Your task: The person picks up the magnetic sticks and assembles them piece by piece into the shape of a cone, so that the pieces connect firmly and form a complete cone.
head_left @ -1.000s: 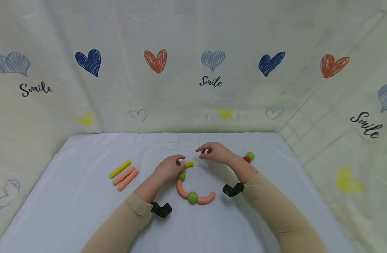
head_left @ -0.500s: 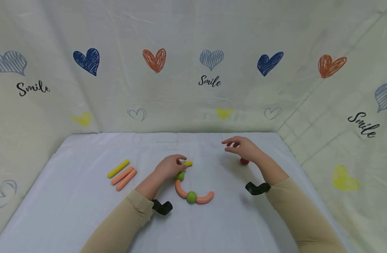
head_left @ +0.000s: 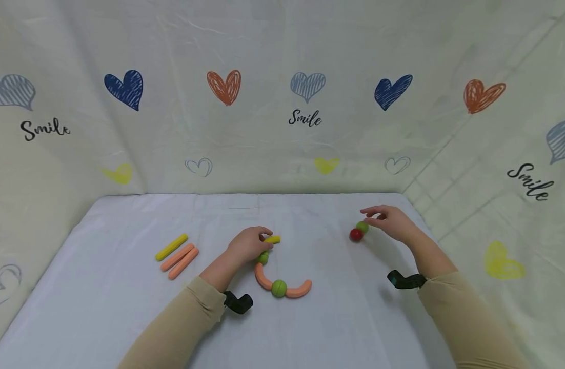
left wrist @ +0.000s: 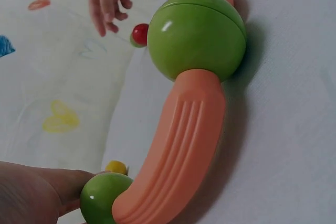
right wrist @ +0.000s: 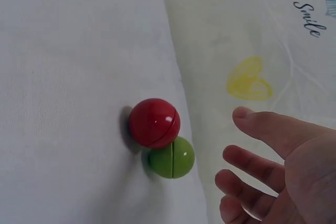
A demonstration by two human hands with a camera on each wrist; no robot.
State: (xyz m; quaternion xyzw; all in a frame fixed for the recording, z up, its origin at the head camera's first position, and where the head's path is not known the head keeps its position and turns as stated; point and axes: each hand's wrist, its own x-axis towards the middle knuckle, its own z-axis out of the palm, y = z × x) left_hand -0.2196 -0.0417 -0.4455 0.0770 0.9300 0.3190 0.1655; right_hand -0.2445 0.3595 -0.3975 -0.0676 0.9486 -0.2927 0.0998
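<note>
On the white table, my left hand (head_left: 264,242) pinches a short yellow piece (head_left: 274,239) set against a small green ball (head_left: 263,257). That ball tops a chain: an orange curved piece (head_left: 262,277), a larger green ball (head_left: 279,288) and a second orange curve (head_left: 300,290). The left wrist view shows the large green ball (left wrist: 197,35), the orange curve (left wrist: 178,150) and my thumb by the small ball (left wrist: 105,198). My right hand (head_left: 374,215) hovers open, just right of a red ball (right wrist: 154,123) and a green ball (right wrist: 173,157) that touch each other, fingers apart from both.
A yellow stick (head_left: 172,247) and two orange sticks (head_left: 180,260) lie together at the table's left. Cloth walls printed with hearts close in the back and both sides; the right wall (right wrist: 252,51) rises just behind the two balls.
My right hand has swung from beside the yellow piece out to the right, ending next to the red and green balls. The left hand has kept its hold.
</note>
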